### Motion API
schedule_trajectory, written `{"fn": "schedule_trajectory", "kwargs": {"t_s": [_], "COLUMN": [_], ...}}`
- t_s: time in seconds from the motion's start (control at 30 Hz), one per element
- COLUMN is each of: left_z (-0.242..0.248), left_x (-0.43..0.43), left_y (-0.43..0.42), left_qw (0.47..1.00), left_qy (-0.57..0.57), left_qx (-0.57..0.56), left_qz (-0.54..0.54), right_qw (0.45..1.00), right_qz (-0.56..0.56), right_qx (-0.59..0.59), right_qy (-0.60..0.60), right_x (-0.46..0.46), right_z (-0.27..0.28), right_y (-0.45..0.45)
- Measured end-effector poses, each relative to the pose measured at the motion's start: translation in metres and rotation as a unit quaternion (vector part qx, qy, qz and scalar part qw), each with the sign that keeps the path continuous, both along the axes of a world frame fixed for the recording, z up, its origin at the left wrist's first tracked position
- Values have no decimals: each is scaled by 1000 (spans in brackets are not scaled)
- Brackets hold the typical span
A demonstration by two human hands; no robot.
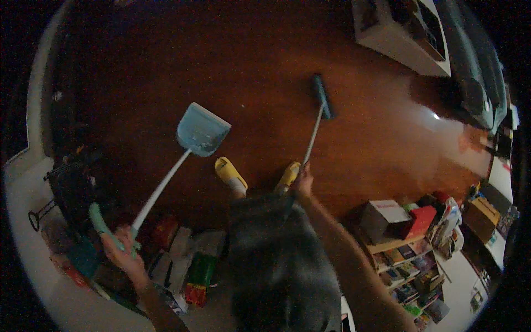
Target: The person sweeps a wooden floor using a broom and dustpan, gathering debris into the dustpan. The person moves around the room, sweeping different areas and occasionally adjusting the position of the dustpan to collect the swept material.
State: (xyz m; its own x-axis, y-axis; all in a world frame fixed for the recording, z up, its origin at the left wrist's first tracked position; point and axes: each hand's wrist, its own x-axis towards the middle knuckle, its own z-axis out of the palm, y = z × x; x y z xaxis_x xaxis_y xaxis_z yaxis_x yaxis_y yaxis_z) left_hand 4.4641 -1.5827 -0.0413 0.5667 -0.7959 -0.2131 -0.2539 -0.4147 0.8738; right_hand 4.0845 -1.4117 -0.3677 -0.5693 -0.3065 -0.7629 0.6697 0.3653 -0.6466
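My left hand (124,249) grips the pale green handle end of a long-handled dustpan (203,130). Its light blue pan lies at or just above the wooden floor (265,62), ahead and to the left of my feet, with some debris visible inside. My right hand (305,184) is closed around the pale pole of a floor broom (322,97). The broom's narrow dark blue-green head rests on the boards ahead and to the right, well apart from the dustpan. A tiny pale speck (242,106) lies between the two.
Yellow slippers (230,172) are on my feet. A bookshelf (379,249) with boxes on top stands behind right. Bags and boxes (201,265) crowd the left rear. White furniture (406,45) and a dark green covered object (477,70) stand at the far right.
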Motion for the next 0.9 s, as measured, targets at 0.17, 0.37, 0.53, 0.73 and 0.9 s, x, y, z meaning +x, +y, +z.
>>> {"fn": "schedule_trajectory", "kwargs": {"t_s": [0.17, 0.37, 0.53, 0.73, 0.9], "left_z": [-25, -40, -56, -46, -34], "left_x": [23, -3, 14, 49, 64], "left_y": [-22, -55, -78, -103, -133], "left_qw": [989, 978, 973, 954, 930], "left_qy": [85, 129, 151, 172, 167], "left_qx": [6, 32, 7, 28, 35], "left_qz": [-117, -158, -174, -244, -325], "right_qw": [968, 966, 964, 981, 954], "right_qz": [247, 110, 197, 121, 94], "right_qx": [47, -18, 160, 141, 278], "right_qy": [12, -235, -83, 54, 68], "right_x": [148, 147, 106, 24, -12], "right_z": [30, 131, 226, 174, 97], "right_y": [17, -7, -31, 57, 59]}}
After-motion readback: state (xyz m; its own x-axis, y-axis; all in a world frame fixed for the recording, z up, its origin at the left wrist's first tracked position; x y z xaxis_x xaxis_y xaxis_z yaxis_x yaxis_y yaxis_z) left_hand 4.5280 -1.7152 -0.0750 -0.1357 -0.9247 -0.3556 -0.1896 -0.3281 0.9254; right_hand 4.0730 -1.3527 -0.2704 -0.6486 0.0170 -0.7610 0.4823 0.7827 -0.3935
